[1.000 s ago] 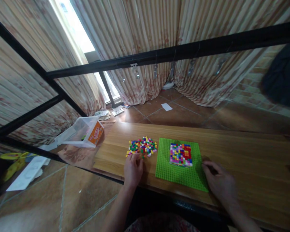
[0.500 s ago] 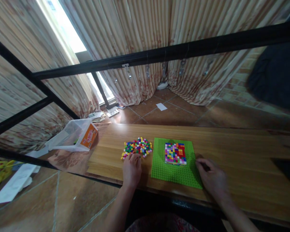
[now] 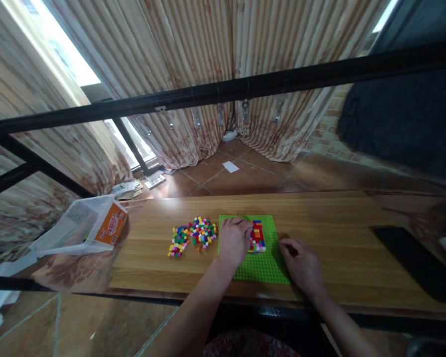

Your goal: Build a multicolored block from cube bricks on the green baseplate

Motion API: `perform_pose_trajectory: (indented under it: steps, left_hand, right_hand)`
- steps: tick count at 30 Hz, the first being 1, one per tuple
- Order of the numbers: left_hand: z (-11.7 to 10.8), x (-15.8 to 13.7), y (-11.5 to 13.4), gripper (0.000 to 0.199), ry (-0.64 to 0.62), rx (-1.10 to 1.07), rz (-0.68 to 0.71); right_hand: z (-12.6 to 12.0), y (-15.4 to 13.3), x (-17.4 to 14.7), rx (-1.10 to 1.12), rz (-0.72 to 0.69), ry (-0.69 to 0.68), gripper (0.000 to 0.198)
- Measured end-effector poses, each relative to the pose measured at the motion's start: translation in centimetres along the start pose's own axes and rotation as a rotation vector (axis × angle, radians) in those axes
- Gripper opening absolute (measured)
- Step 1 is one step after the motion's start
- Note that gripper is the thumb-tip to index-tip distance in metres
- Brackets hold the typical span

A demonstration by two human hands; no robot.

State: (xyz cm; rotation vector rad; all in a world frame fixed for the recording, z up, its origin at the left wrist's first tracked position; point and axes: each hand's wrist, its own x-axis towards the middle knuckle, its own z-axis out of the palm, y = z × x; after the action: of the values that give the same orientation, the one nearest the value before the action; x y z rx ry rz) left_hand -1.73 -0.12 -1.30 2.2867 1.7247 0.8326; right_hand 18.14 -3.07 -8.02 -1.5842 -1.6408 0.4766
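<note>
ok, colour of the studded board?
The studded board is green, seen best in the head view.

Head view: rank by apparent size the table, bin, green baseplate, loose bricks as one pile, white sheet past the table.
1. Table
2. Bin and baseplate: too close to rank, baseplate partly covered
3. Loose bricks
4. Sheet

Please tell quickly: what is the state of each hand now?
Left hand: curled over the brick block; grip cannot be told.
Right hand: curled beside the green baseplate; grip cannot be told.
</note>
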Motion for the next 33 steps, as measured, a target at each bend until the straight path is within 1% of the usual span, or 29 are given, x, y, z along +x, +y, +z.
perform_pose_trajectory:
  steps: [3,9,13,20,26,30,33]
  left_hand:
    - [0.3,0.5,-0.1,0.020,-0.030,0.037,-0.001]
    - [0.4,0.6,0.0,0.011,-0.009,0.000,-0.040]
    - [0.3,0.5,-0.1,0.016,0.008,-0.044,-0.084]
    - [0.3,0.5,-0.7,0.019,0.006,-0.126,-0.094]
    - [0.5,0.9,-0.4,0.017,0.011,-0.162,-0.113]
    - [0.9,1.3,-0.5,0.019,-0.005,-0.250,-0.187]
    - [1.0,1.7,-0.6,0.021,-0.020,-0.283,-0.290]
  right_hand:
    - [0.0,0.0,0.0,0.014,0.010,-0.010,0.025]
    - [0.0,0.1,0.0,0.024,0.025,-0.016,0.024]
    - [0.0,0.0,0.0,0.015,0.015,-0.002,0.024]
    - [0.2,0.1,0.1,0.033,0.006,0.007,0.021]
    - [0.2,0.0,0.1,0.039,-0.013,0.008,0.022]
    - [0.1,0.0,0.1,0.044,-0.022,0.009,0.023]
    - [0.1,-0.1,0.1,0.033,-0.023,0.013,0.023]
